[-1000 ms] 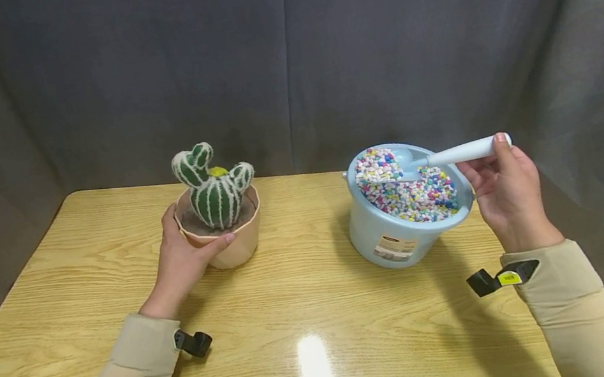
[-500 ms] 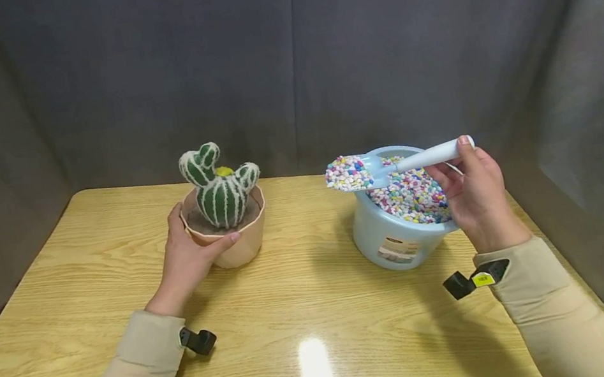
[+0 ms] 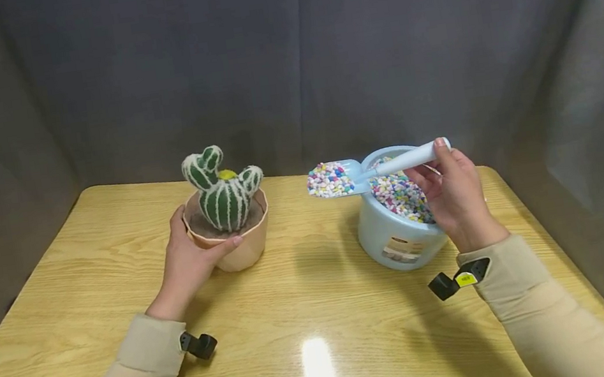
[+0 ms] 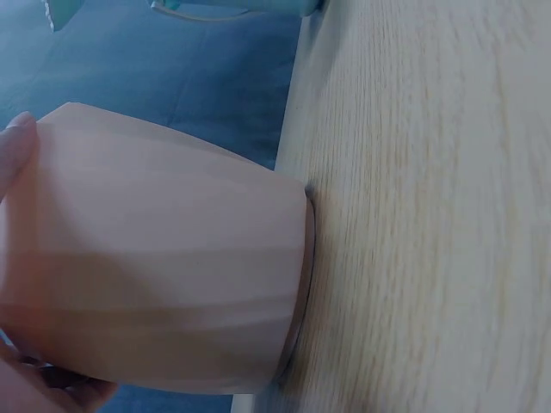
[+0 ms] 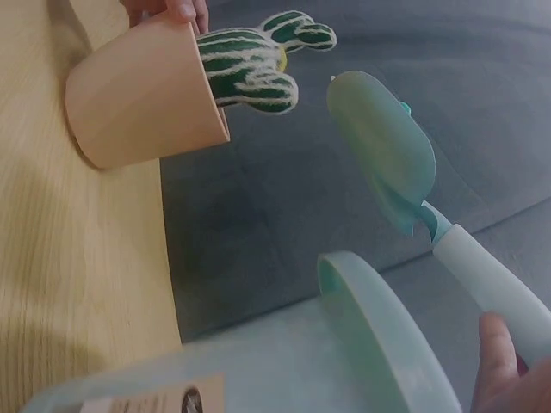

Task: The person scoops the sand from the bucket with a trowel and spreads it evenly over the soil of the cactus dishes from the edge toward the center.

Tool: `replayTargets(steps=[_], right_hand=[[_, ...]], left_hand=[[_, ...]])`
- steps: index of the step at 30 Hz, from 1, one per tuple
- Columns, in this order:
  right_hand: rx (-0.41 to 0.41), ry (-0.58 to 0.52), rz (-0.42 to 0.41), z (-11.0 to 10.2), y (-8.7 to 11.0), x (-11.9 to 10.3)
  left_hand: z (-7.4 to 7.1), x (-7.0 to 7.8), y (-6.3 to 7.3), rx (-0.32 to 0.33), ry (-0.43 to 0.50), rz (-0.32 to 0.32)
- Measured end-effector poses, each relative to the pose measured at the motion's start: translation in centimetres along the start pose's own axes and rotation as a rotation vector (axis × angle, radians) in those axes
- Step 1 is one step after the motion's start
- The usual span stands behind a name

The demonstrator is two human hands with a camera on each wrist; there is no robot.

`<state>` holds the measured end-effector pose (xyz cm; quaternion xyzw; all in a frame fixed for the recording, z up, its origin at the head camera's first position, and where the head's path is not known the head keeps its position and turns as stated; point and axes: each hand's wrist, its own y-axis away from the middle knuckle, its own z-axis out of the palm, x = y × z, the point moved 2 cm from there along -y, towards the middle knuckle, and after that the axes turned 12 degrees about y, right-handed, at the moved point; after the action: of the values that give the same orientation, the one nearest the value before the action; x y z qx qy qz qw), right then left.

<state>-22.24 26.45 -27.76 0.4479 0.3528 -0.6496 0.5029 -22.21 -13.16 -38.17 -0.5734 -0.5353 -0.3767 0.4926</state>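
Observation:
My left hand (image 3: 187, 259) grips the side of a peach plant pot (image 3: 246, 248), thumb along the near wall and fingers round its left rim. In the pot stands a green cactus (image 3: 225, 202) with white ribs and a yellow top. My right hand (image 3: 456, 196) holds a light blue trowel (image 3: 408, 159) by its handle end. Multicoloured pebbles (image 3: 330, 179) fill the trowel's blade, which sticks out past the left rim of a blue bucket (image 3: 398, 236). More pebbles lie inside that bucket. In the right wrist view the trowel's underside (image 5: 383, 138) shows, apart from the pot.
Pot and bucket both stand on a wood-grain table (image 3: 274, 321), with a stretch of tabletop between them. A dark grey curtain (image 3: 284, 62) hangs behind the table and along its sides.
My right hand has carried the loaded trowel left, from over the bucket to beyond its left rim, towards the pot. The left hand keeps its grip on the pot.

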Motion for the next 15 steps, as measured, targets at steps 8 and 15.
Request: replayTargets(steps=[8, 15], right_hand=[[-0.044, 0.023, 0.038, 1.3, 0.0, 0.4], [-0.061, 0.054, 0.055, 2.5, 0.0, 0.6]], left_hand=[[-0.1, -0.1, 0.1, -0.005, 0.008, 0.006], [-0.1, 0.0, 0.2, -0.009, -0.009, -0.014]])
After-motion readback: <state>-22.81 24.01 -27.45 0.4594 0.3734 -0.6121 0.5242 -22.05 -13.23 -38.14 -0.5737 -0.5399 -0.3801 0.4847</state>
